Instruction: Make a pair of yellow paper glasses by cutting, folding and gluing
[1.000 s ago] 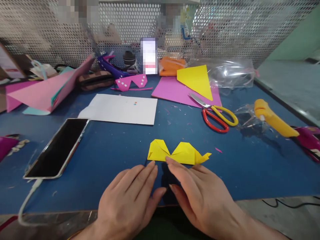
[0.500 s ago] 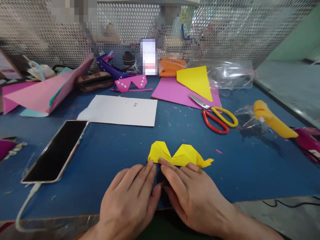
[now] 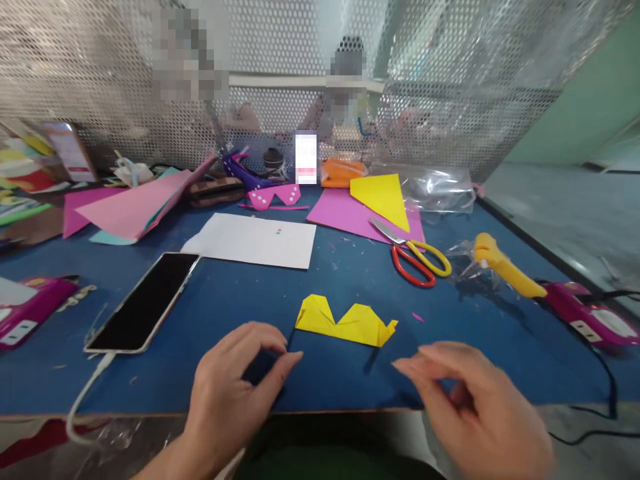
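A folded yellow paper piece (image 3: 345, 323) with two humps and a small twisted tip at its right end lies on the blue table (image 3: 240, 293). Just left of it and nearer the front edge is my left hand (image 3: 240, 377), fingers curled with a gap between thumb and forefinger, holding nothing. My right hand (image 3: 475, 400) hovers to the right of the paper, its thumb and forefinger pinched together at the tips; nothing shows between them. Neither hand touches the yellow piece.
Scissors (image 3: 414, 259) lie partly on purple paper (image 3: 333, 212), beside a yellow sheet (image 3: 383, 193). A white sheet (image 3: 255, 241), pink glasses-shaped cutout (image 3: 274, 196) and black-screened phone (image 3: 145, 303) are leftward. At right rests a yellow glue gun (image 3: 507, 267).
Both hands have come off the yellow paper and moved apart, the right one farther to the right. The yellow piece lies free, slightly turned. The camera view has shifted, showing more of the mesh.
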Action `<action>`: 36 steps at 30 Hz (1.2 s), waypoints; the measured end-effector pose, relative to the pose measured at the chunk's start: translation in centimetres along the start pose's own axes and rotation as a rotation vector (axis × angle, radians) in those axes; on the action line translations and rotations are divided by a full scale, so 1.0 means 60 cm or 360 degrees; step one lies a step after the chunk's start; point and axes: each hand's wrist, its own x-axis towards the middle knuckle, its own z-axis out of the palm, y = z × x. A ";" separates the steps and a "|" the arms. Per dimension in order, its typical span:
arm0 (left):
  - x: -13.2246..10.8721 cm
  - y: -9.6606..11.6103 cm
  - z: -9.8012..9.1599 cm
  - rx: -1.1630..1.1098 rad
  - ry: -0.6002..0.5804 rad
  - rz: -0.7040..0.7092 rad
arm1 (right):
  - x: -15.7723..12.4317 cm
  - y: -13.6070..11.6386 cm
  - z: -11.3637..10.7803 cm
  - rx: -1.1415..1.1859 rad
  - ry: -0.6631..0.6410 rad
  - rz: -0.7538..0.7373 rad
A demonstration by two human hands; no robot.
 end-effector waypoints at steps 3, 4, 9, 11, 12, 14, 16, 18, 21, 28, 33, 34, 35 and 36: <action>0.024 -0.015 -0.006 0.0108 -0.0157 -0.0231 | 0.005 0.048 -0.008 0.0092 0.0182 0.0303; 0.034 -0.019 -0.005 0.0096 -0.0242 -0.0249 | 0.011 0.064 -0.007 0.0169 0.0185 0.0361; 0.079 -0.024 0.006 -0.0101 -0.0642 -0.0245 | 0.072 0.117 0.008 0.0525 -0.0100 0.0655; 0.092 -0.021 0.011 -0.0109 -0.0654 -0.0243 | 0.111 0.125 0.018 0.0577 -0.0135 0.0651; 0.097 -0.018 0.014 -0.0119 -0.0659 -0.0237 | 0.133 0.128 0.025 0.0602 -0.0149 0.0642; 0.110 -0.015 0.019 -0.0166 -0.0702 -0.0210 | 0.176 0.134 0.044 0.0640 -0.0162 0.0621; 0.127 -0.012 0.022 -0.0244 -0.0769 -0.0188 | 0.212 0.143 0.068 0.0669 -0.0174 0.0608; 0.148 -0.011 0.023 -0.0335 -0.0814 -0.0210 | 0.231 0.155 0.093 0.0689 -0.0185 0.0659; 0.183 -0.015 0.022 -0.0485 -0.0832 -0.0375 | 0.228 0.180 0.119 0.0757 -0.0243 0.0833; 0.208 -0.047 0.052 -0.0937 -0.0868 -0.1003 | 0.208 0.221 0.107 0.0906 -0.0242 0.1152; 0.196 -0.057 0.068 -0.1097 -0.0802 -0.1217 | 0.212 0.206 0.103 0.0999 -0.0125 0.1206; 0.194 -0.057 0.067 -0.1106 -0.0786 -0.1244 | 0.212 0.201 0.104 0.1017 -0.0113 0.1217; 0.194 -0.057 0.066 -0.1107 -0.0770 -0.1268 | 0.212 0.196 0.105 0.1032 -0.0102 0.1232; 0.193 -0.058 0.065 -0.1100 -0.0750 -0.1287 | 0.211 0.192 0.105 0.1043 -0.0090 0.1248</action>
